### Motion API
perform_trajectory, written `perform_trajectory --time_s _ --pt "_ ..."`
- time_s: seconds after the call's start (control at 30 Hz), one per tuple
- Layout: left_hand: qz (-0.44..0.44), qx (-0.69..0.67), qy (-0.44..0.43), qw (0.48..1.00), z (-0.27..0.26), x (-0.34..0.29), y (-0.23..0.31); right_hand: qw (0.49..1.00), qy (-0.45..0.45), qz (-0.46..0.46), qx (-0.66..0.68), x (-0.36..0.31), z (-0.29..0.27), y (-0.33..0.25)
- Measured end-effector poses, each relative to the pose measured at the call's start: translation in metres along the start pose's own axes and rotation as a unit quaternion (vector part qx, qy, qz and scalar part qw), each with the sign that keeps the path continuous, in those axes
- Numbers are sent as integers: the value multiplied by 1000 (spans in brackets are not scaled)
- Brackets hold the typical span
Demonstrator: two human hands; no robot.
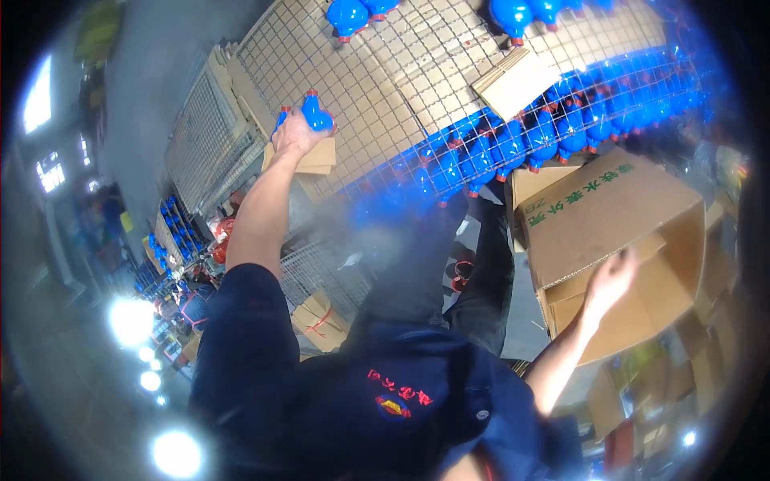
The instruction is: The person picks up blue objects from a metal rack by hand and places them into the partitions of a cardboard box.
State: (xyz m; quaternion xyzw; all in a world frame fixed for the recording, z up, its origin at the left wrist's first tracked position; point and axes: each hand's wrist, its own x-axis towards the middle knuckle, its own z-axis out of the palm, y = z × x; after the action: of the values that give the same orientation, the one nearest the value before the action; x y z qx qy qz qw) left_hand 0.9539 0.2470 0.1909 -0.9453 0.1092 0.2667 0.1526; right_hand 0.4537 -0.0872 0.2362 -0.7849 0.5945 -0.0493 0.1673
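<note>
Over the wire-mesh rack, my left hand (296,135) is closed around a glossy blue bulb-shaped housing (318,118) with a red end cap. Another bit of blue and red shows beyond the fingers, partly hidden by them. Folded cardboard pieces (319,158) lie under and beside that wrist. To the right, my right hand (613,279) is at the mouth of an open brown cardboard box (589,216) tilted on its side. Its fingers look curled, but blur hides whether anything is in them.
Flat cardboard (377,84) lines the mesh rack (269,64). Along its near side runs a row of blue red-capped housings (509,144), with more at the far edge. A cardboard stack (517,80) rests on the mesh. Below stands a strapped carton (318,317).
</note>
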Motion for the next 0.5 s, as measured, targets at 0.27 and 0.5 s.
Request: perform_trajectory --time_s 0.27,0.5 --pt "157 -594 -318 723 -17 -87 -14 850 -246 59 462 -33 -4 -200" --pt "78 -225 45 970 -2 -22 -49 314 -476 367 735 -85 81 -231"
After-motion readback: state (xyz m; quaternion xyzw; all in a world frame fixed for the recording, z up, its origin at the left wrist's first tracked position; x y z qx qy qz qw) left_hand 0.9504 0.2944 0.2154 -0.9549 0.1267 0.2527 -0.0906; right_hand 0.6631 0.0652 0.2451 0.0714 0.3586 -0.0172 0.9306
